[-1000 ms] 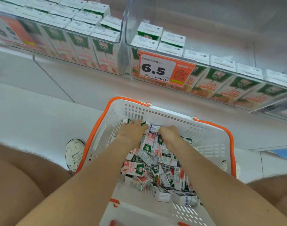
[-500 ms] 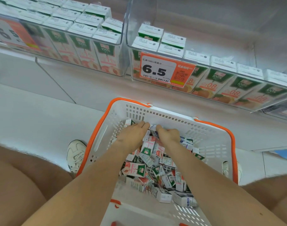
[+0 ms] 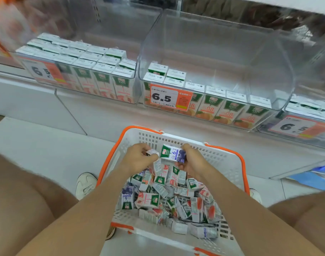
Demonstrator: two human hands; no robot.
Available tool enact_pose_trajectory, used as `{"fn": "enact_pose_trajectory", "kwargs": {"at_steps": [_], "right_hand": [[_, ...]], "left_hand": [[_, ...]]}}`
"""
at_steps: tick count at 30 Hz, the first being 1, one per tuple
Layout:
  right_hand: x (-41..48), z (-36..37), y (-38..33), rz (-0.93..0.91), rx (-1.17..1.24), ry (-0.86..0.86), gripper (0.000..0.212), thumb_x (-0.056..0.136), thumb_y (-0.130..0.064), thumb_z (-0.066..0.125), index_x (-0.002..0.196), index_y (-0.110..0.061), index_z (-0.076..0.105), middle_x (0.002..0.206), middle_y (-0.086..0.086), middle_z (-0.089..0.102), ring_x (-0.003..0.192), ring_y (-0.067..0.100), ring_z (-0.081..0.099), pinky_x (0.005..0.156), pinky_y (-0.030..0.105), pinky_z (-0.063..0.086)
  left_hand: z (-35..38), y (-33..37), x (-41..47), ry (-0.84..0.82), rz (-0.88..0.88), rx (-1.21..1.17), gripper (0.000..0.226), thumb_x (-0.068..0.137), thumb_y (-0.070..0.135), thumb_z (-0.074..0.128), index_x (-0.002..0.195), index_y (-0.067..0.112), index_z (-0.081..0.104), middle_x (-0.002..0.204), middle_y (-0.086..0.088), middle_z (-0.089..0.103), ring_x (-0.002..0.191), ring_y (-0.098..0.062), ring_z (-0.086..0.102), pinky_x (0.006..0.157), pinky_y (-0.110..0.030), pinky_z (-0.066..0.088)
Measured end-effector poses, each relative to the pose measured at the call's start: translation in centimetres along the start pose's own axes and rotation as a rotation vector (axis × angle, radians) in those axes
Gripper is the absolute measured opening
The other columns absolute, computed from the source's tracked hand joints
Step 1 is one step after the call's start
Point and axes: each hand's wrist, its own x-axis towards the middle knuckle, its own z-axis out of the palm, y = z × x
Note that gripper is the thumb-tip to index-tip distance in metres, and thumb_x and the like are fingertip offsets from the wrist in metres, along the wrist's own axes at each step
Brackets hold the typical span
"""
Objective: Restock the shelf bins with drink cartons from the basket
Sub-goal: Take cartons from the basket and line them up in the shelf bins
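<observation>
A white basket with orange rim (image 3: 230,163) sits on the floor between my knees, holding several small drink cartons (image 3: 148,199) in a loose heap. My right hand (image 3: 192,159) grips a blueberry carton (image 3: 173,154) lifted just above the heap, lying sideways. My left hand (image 3: 137,157) pinches another small carton (image 3: 155,163) beside it. Above the basket stand clear shelf bins: the left bin (image 3: 95,80) is nearly full of cartons, the middle bin (image 3: 213,71) has one front row and a few more at its left.
A 6.5 price tag (image 3: 170,97) hangs on the middle bin's front. A third bin (image 3: 305,119) with another price tag stands at the right. My shoe (image 3: 86,183) is left of the basket. White shelf ledge and floor surround the basket.
Both hands have risen from the heap, each holding a carton. The view has tilted upward, showing more of the shelf bins.
</observation>
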Motion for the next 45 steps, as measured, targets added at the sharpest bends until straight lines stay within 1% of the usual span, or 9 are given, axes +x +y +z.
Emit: {"fn": "enact_pose_trajectory", "kwargs": {"at_steps": [4,10,15,24,29,33,37,41,45], "right_hand": [[-5.0,-1.1,-2.6,-0.125,-0.039,-0.192,0.033,0.106,-0.031,0.060,0.112,-0.001,0.069,0.095,0.020,0.075,0.077,0.034,0.071,0.086,0.048,0.056],[-11.0,-1.5,-6.3,-0.246,-0.286,-0.361,0.024,0.096,-0.021,0.075,0.109,-0.001,0.070,0.098,0.023,0.075,0.087,0.030,0.074,0.097,0.048,0.057],[-14.6,0.1,-8.9,-0.411,-0.336,-0.251,0.063,0.071,-0.017,0.081,0.127,-0.008,0.056,0.109,0.019,0.075,0.086,0.028,0.069,0.082,0.045,0.055],[-19.3,3.7,-11.4,-0.702,-0.334,-0.204,0.030,0.092,-0.017,0.079,0.119,-0.020,0.067,0.095,-0.003,0.081,0.086,0.016,0.078,0.074,0.030,0.060],[-20.1,5.0,-11.7,-0.791,-0.471,-0.084,0.031,0.090,-0.021,0.079,0.113,-0.026,0.059,0.093,-0.003,0.080,0.083,0.022,0.077,0.077,0.046,0.064],[-20.7,5.9,-12.5,-0.846,-0.418,-0.120,0.026,0.094,-0.022,0.075,0.115,-0.025,0.060,0.092,-0.005,0.079,0.086,0.024,0.075,0.077,0.047,0.060],[-20.0,6.9,-13.6,-0.809,-0.335,-0.114,0.023,0.097,-0.024,0.072,0.117,-0.028,0.061,0.096,-0.005,0.080,0.087,0.018,0.077,0.083,0.046,0.060],[-19.7,7.2,-15.4,-0.857,-0.370,-0.098,0.022,0.097,-0.025,0.072,0.116,-0.027,0.061,0.087,-0.002,0.081,0.072,0.014,0.075,0.060,0.030,0.055],[-19.7,7.2,-18.1,-1.049,-0.474,-0.004,0.025,0.092,-0.023,0.076,0.112,-0.028,0.060,0.086,-0.005,0.079,0.076,0.017,0.077,0.067,0.042,0.063]], "left_hand": [[-2.6,2.7,-1.7,-0.161,-0.089,-0.286,0.028,0.098,0.024,0.057,0.093,0.003,0.076,0.097,-0.015,0.079,0.092,-0.034,0.077,0.084,-0.042,0.064],[-6.1,8.5,-4.4,-0.210,-0.041,-0.452,0.032,0.102,0.020,0.056,0.109,-0.006,0.072,0.094,-0.016,0.071,0.085,-0.028,0.068,0.079,-0.036,0.059],[-8.6,13.7,-6.6,-0.197,0.009,-0.554,0.027,0.103,0.021,0.048,0.113,0.009,0.070,0.092,-0.010,0.067,0.085,-0.024,0.064,0.077,-0.038,0.053],[-12.8,18.1,-11.0,-0.284,0.180,-0.563,0.028,0.108,0.022,0.056,0.129,0.007,0.068,0.123,-0.017,0.075,0.110,-0.030,0.072,0.103,-0.050,0.056],[-14.4,18.9,-11.3,-0.118,0.209,-0.434,0.039,0.092,0.023,0.079,0.128,0.016,0.069,0.114,-0.010,0.078,0.101,-0.025,0.077,0.086,-0.039,0.062],[-15.0,20.1,-11.1,0.119,0.329,-0.241,0.030,0.087,0.038,0.085,0.092,0.011,0.072,0.072,0.005,0.069,0.063,-0.008,0.064,0.055,-0.018,0.047],[-16.2,20.1,-10.3,0.394,0.314,0.007,0.078,0.068,0.077,0.082,0.066,0.005,0.052,0.057,-0.009,0.052,0.053,-0.013,0.050,0.054,-0.028,0.040],[-17.2,20.4,-9.6,0.445,0.318,0.023,0.066,0.079,0.064,0.081,0.061,0.010,0.048,0.051,-0.007,0.047,0.042,-0.013,0.048,0.046,-0.030,0.042],[-18.6,22.2,-8.7,0.543,0.372,0.072,0.061,0.088,0.063,0.073,0.073,0.005,0.066,0.059,-0.011,0.064,0.046,-0.015,0.060,0.047,-0.033,0.051]]}}
